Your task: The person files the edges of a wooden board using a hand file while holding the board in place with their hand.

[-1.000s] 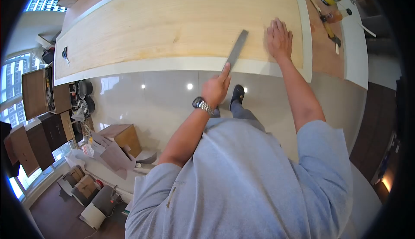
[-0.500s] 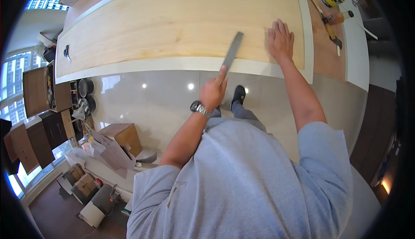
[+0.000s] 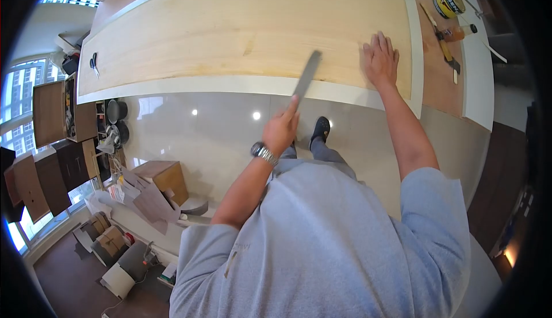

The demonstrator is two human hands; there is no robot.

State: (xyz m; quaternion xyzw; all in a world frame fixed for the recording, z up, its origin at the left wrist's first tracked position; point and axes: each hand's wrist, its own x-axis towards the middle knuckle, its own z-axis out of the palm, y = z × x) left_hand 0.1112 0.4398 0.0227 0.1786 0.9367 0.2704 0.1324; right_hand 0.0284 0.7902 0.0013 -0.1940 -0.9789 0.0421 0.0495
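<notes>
My left hand, a watch on its wrist, is closed around one end of a long grey flat metal file. The forefinger lies along the file, and the handle end is hidden in the fist. The blade slants across the front white edge of a wooden panel, its tip over the bare wood. Flat on the panel's right part rests my right hand, fingers stretched out. It holds nothing.
Scissors lie on the panel's left end. Right of the panel are a hammer, a yellow-black tin and an orange bottle. A box stands on the tiled floor at lower left.
My left hand has drawn back slightly towards me with the file, whose tip is lower and a little blurred. The right hand stays flat on the panel; the whole view has shifted slightly.
</notes>
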